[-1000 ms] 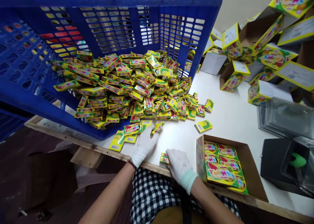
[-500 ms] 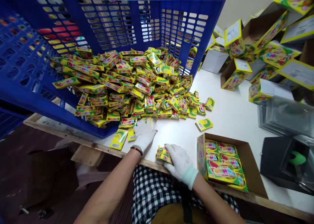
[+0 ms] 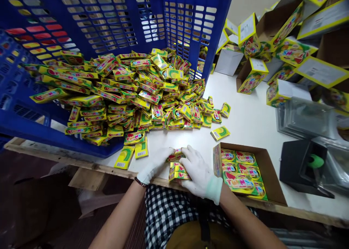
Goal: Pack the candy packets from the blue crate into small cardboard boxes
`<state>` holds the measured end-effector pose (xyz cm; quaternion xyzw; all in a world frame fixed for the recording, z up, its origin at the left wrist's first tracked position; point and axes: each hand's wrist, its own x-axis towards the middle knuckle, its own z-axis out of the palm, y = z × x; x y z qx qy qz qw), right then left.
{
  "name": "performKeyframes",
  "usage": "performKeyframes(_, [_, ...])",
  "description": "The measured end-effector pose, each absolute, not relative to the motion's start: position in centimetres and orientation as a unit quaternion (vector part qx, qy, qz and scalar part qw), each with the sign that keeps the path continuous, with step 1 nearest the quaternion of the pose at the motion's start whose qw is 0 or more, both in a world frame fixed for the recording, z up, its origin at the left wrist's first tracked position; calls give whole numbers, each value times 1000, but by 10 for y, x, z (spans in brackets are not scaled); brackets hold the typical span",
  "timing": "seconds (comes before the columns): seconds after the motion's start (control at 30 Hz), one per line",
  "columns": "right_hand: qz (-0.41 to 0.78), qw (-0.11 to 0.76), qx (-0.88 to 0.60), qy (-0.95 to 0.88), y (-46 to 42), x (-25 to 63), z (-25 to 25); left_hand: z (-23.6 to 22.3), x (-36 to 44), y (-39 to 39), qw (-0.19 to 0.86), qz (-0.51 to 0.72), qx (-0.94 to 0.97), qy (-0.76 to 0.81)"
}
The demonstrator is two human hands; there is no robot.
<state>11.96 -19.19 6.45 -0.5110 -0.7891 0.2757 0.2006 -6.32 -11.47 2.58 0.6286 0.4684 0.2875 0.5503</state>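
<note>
**Crate (image 3: 177,23) left, carton (image 3: 268,169) right**
Packets (image 3: 144,99) spill fr crate onto table (image 3: 245,110), loose ones by near edge. Carton at near R holds more packets. Stacked cartons (image 3: 251,74) far R; black stand (image 3: 300,169) R of carton.

Crate (image 3: 163,19) plastic; packets (image 3: 136,96) glossy foil; glove (image 3: 200,170) cloth; box (image 3: 269,172) matt cardboard.

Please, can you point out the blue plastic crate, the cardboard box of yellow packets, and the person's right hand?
Blue plastic crate (image 3: 223,23): head view, on its side rim.
Cardboard box (image 3: 269,172): head view, on its inner wall.
Right hand (image 3: 199,172): head view, on the back of the white glove.
</note>
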Motion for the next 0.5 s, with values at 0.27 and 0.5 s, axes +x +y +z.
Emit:
performKeyframes(0.27, [190,158,-535,-808,-190,109,36,20,-57,-108,523,306,611,509])
performKeyframes(0.5, [239,275,-556,-747,-208,108,-19,-12,-52,-155,567,388,530,497])
